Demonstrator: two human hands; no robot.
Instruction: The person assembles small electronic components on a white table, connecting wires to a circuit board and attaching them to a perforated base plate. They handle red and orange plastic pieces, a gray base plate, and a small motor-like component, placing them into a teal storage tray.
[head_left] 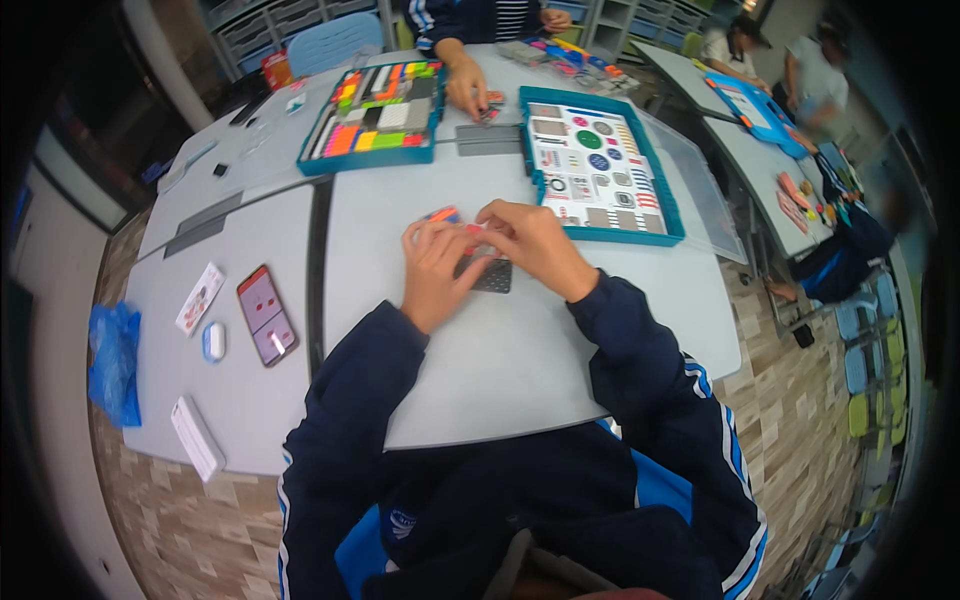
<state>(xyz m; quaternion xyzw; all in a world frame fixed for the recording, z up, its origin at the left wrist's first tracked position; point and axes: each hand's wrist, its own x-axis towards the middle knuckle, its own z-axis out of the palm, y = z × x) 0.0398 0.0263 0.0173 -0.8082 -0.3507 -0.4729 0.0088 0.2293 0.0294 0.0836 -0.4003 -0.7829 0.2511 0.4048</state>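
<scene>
My left hand [434, 272] and my right hand [538, 246] meet over the middle of the white table. Between them is a small toy-brick build with a dark grey studded plate [493, 278] at its near side. A reddish piece [474, 231] shows between the fingertips, and orange and blue bits [442, 214] peek out behind my left fingers. Both hands are closed around the build, the right with thumb and index finger pinched on its upper part. My fingers hide most of it, so its full shape cannot be made out.
Beyond my hands stand a teal tray of colourful bricks [372, 142] and a teal case lid with a printed sheet [597, 165]. A co-worker's hand [466, 86] handles small pieces across the table. To the left lie a phone [267, 315], a white-blue case [213, 342] and a white box [197, 438].
</scene>
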